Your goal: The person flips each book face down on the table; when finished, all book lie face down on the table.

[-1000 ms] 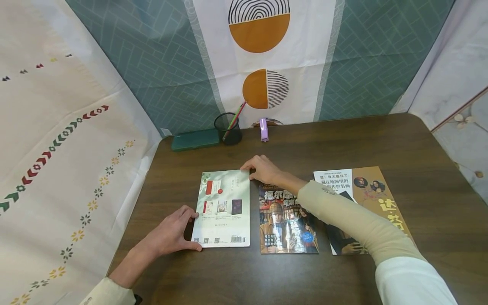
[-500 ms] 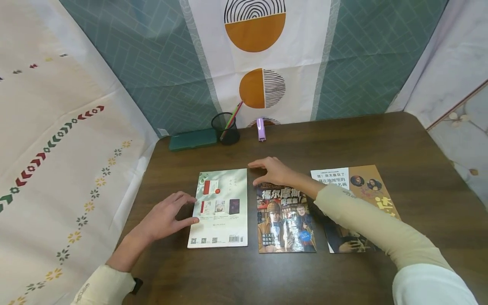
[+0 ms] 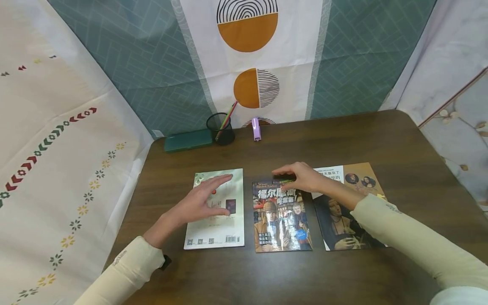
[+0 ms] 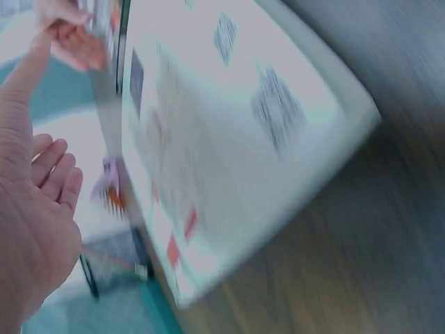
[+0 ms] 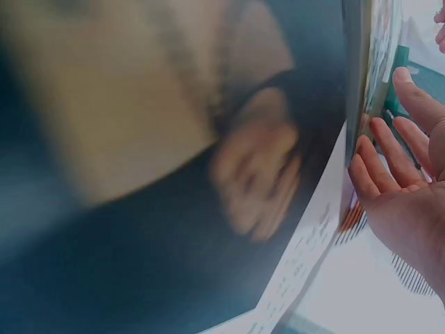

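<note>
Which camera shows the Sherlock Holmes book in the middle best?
The head view: the Sherlock Holmes book shows nearly whole, its title readable, partly behind the right hand. The left wrist view has a blurred sliver; the right wrist view, apparently a narrow edge-on strip.

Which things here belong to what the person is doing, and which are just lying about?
Likely the job, nearest the left hand and right hand:
pale green-and-white paper book
glossy multicoloured paper book
brown, white and black paper book

Just lying about, seemingly:
flat dark-green rectangular case
round black mesh cup with thin red and green sticks
slim purple stapler
</note>
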A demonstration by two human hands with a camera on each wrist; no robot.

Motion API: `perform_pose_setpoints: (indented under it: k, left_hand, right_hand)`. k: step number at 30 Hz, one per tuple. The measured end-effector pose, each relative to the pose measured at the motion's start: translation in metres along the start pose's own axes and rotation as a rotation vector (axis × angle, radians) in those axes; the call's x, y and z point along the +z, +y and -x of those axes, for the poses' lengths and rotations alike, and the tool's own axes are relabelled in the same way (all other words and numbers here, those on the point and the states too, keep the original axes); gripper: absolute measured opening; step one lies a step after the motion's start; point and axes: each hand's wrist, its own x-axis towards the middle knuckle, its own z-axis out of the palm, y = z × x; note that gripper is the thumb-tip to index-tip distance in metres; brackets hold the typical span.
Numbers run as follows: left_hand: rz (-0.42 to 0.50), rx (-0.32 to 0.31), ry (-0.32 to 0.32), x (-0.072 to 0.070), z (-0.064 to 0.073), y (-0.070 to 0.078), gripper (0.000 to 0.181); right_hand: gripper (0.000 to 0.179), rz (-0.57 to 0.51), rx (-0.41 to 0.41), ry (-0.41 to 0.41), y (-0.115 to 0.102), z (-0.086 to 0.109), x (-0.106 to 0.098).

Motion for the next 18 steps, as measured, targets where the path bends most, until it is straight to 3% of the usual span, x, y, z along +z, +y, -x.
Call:
perform_pose_setpoints:
  k: [8,18]
  left_hand:
    - [0.1,0.132,-0.135,0.038,-0.024,0.03,0.121]
    - [0.079,0.219,-0.305,0.069,-0.026,0.047,0.123]
  right_hand:
    - [0.062,0.03,0.018,0.01,0.008,0.026,-0.006]
    - [0.068,0.103,0.047,-0.003,0.01,0.041,-0.01]
